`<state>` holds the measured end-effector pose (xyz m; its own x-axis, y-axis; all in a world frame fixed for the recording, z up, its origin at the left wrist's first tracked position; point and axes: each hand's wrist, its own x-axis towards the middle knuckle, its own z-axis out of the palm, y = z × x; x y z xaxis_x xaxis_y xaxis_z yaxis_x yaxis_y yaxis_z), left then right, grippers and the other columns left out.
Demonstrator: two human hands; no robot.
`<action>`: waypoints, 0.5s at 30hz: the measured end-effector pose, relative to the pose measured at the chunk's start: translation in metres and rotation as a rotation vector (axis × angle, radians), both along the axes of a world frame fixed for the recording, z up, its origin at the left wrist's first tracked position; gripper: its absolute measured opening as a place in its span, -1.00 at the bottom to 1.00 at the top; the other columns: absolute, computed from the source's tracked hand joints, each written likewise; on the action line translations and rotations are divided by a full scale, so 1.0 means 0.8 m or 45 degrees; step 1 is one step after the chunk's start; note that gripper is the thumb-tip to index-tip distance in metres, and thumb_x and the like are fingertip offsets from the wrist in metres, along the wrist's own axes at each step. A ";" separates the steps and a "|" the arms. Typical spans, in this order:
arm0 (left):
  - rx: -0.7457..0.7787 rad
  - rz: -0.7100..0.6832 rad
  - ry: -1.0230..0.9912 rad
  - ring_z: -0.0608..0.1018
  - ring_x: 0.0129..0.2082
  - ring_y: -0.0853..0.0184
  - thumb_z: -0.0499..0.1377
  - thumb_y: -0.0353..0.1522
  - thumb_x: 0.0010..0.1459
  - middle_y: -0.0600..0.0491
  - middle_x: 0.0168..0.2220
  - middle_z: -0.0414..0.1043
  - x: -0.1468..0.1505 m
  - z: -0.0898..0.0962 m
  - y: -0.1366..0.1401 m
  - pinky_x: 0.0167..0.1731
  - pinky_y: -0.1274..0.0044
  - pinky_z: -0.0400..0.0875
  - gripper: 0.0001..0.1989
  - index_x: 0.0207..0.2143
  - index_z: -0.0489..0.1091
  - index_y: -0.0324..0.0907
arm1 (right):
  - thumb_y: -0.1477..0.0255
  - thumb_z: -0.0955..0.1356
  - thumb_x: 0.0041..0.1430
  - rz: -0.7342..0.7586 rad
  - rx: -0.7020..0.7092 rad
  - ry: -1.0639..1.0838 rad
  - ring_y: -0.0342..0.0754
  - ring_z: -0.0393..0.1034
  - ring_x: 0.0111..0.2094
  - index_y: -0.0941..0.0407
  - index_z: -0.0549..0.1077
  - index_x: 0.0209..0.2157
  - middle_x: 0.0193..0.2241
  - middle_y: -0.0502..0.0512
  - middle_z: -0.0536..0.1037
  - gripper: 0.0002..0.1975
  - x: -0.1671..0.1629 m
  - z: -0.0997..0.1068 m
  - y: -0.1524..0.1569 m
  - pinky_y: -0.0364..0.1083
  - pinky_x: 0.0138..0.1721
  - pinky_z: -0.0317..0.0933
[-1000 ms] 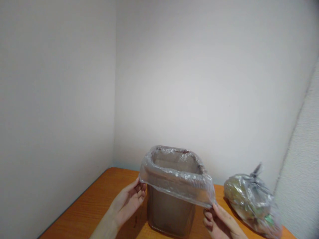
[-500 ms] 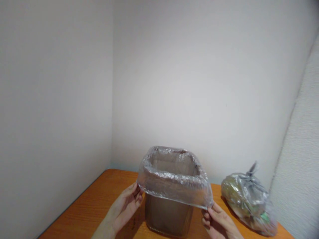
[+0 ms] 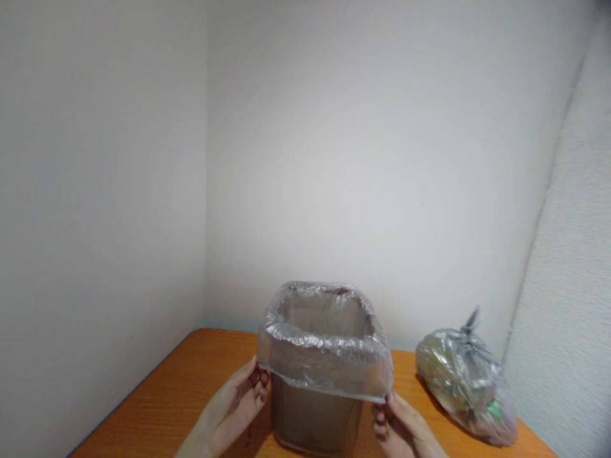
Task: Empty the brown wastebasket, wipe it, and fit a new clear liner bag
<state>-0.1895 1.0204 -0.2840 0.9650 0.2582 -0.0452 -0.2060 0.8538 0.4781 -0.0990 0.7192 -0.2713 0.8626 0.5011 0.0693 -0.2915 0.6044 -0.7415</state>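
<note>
A brown trash bin [image 3: 315,420] stands upright in front of me. Its mouth is lined with a clear plastic trash bag [image 3: 324,369], whose edge is folded down over the outside of the rim. My left hand [image 3: 238,402] pinches the bag's lower edge at the left front corner. At the right front corner, my right hand [image 3: 401,423] grips the same edge between thumb and fingers. Between the two hands the hem is drawn across the front of the bin.
The bin rests on an orange-brown wooden table [image 3: 162,397]. To the right lies a knotted clear bag filled with rubbish [image 3: 465,385], close to the textured wall [image 3: 563,305]. Pale walls [image 3: 334,159] rise behind the table and along its left side.
Both hands still hold the bag's edge. The right corner of the hem has come in closer to the bin. The whole view has shifted slightly.
</note>
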 end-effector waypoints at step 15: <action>0.181 -0.109 0.041 0.62 -0.54 0.36 0.03 -0.36 0.38 -0.02 -0.50 0.58 0.041 0.022 0.032 -0.45 0.57 0.54 -0.70 -0.35 0.44 -0.32 | 0.36 0.51 0.04 0.147 0.066 0.011 0.01 0.57 -0.29 0.23 0.58 -0.25 -0.31 0.15 0.68 -0.74 0.065 0.035 -0.008 -0.06 -0.25 0.42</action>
